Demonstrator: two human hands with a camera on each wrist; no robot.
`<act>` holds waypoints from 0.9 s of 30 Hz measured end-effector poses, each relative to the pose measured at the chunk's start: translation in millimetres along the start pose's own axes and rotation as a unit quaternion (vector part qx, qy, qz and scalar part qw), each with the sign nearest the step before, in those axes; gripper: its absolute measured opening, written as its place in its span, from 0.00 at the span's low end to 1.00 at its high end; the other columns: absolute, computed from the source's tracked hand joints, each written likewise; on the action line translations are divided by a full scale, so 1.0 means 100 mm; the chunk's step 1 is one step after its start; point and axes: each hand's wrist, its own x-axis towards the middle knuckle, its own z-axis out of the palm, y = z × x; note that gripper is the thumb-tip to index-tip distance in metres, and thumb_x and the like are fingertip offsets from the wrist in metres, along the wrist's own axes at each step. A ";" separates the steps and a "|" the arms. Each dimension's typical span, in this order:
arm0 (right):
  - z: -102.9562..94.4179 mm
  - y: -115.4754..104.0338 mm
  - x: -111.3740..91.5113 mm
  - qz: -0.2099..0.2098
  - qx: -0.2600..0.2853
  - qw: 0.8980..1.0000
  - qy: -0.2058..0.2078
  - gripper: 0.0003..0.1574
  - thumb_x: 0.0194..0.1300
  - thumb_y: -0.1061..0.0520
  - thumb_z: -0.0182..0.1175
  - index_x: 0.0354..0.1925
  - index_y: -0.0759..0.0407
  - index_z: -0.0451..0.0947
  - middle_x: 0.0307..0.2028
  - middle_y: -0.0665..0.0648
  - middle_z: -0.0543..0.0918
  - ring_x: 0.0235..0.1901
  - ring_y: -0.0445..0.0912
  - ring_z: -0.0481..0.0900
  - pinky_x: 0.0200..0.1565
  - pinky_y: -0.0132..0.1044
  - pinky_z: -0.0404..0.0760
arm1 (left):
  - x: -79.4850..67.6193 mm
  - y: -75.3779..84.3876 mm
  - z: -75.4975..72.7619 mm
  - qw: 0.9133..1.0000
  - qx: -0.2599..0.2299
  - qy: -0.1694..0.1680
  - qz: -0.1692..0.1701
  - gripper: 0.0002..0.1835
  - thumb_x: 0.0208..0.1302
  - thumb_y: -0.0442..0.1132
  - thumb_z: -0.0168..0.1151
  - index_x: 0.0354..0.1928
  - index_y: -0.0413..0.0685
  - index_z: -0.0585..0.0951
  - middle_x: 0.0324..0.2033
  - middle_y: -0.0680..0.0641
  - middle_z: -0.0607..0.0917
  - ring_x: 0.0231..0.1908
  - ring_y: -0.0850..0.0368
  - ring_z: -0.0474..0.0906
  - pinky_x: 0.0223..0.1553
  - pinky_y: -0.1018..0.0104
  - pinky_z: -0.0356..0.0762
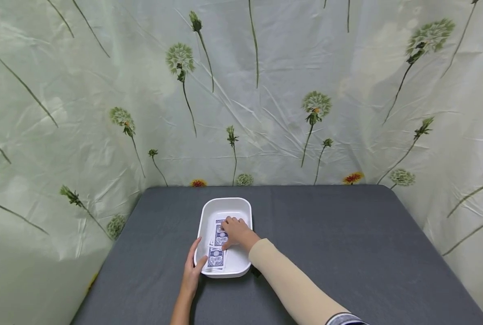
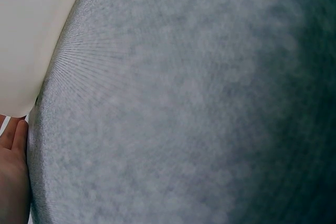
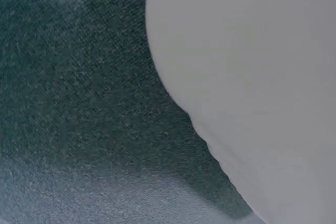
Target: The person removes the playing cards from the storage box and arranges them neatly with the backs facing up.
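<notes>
A white plastic basin [image 1: 237, 264] stands on the grey table, with blue-backed playing cards [image 1: 215, 258] lying in small piles along its floor. My left hand [image 1: 191, 271] grips the basin's near left side, thumb over the rim and fingers along the outer wall. Inside the basin, my right hand [image 1: 237, 232] spans the middle pile, its fingertips at the far end of the cards and its thumb at the near end. Part of that pile is hidden under the hand. In the right wrist view only the basin's outer wall [image 3: 247, 77] and the cloth show, without the hand.
Grey cloth covers the table [image 1: 326, 243] around the basin. A pale curtain [image 1: 265, 104] printed with dandelions hangs behind the table and along both sides. A small dark object [image 1: 255, 271] shows at the basin's near right side, below the right forearm.
</notes>
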 end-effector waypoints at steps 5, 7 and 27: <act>-0.02 0.00 -0.01 0.002 0.007 1.000 -0.005 0.42 0.40 0.30 0.66 0.51 0.47 0.69 0.51 0.52 0.71 0.50 0.44 0.69 0.55 0.40 0.68 | 0.01 0.00 0.00 1.000 0.000 0.002 0.017 0.31 0.58 0.31 0.52 0.65 0.44 0.61 0.66 0.41 0.61 0.57 0.81 0.54 0.55 0.84 0.51; -0.02 -0.01 -0.01 0.003 0.006 1.000 -0.008 0.43 0.40 0.30 0.66 0.51 0.49 0.69 0.49 0.52 0.71 0.49 0.45 0.69 0.55 0.40 0.68 | 0.01 -0.01 0.00 1.000 0.006 0.003 0.011 0.31 0.57 0.31 0.52 0.66 0.45 0.61 0.66 0.42 0.61 0.58 0.80 0.54 0.57 0.81 0.52; -0.04 -0.02 -0.03 0.005 0.022 1.000 -0.010 0.55 0.36 0.32 0.69 0.60 0.48 0.61 0.46 0.55 0.68 0.44 0.45 0.65 0.50 0.37 0.67 | 0.00 0.03 0.00 1.000 -0.008 0.000 -0.012 0.31 0.58 0.32 0.52 0.66 0.48 0.61 0.67 0.45 0.60 0.63 0.68 0.53 0.65 0.60 0.48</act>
